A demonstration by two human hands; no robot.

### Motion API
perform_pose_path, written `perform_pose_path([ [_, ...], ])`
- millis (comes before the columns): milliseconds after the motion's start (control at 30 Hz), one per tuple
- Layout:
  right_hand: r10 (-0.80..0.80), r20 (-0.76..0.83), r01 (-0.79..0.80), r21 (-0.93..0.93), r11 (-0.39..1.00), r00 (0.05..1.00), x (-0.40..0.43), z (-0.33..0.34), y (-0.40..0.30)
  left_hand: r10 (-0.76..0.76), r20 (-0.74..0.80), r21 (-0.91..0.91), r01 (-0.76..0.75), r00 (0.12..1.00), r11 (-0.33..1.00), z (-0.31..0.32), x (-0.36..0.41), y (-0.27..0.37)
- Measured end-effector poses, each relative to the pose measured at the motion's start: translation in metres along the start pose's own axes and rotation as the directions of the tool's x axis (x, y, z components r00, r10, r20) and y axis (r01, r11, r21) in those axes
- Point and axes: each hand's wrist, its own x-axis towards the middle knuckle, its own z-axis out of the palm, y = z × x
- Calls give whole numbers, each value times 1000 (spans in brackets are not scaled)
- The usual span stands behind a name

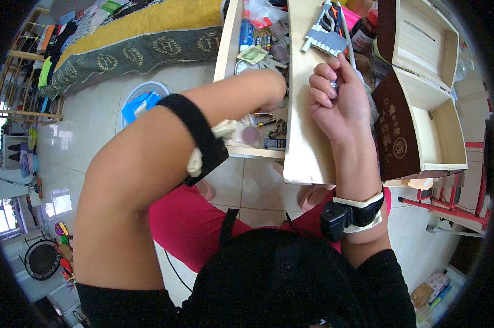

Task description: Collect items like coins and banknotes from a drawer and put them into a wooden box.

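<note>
My left hand reaches down into a pulled-out wooden drawer; its fingers are mostly hidden behind the back of the hand. Near it in the drawer lie small batteries, a heap of small metal beads or bells and a small blue box. Palm up over the pale tabletop, my right hand has curled fingers around a small shiny item, only partly visible. Just beyond its fingertips is a bundle of white tubes bound with grey tape.
Right of my right hand stands an open wooden box bearing writing. A dark jar with a red cap is behind. The drawer also holds a banknote and a blue bottle. A bin and bed are left.
</note>
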Motion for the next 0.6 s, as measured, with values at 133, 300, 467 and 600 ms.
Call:
perform_pose_path([
  [133, -7, -24, 6, -28, 1000, 1000, 0, 0, 0, 139, -9, 85, -138, 990, 987, 20, 22, 14],
  [300, 3, -13, -3, -1, 1000, 1000, -2, -1, -2, 304, -217, 108, -287, 927, 952, -2, 27, 34],
  [467, 2, -6, -2, 0, 1000, 1000, -3, 1, -1, 232, -69, 154, -219, 970, 963, 25, 22, 20],
  [600, -8, 3, 8, 13, 1000, 1000, -2, -1, -2, 245, -83, 159, -230, 966, 960, 24, 19, 21],
])
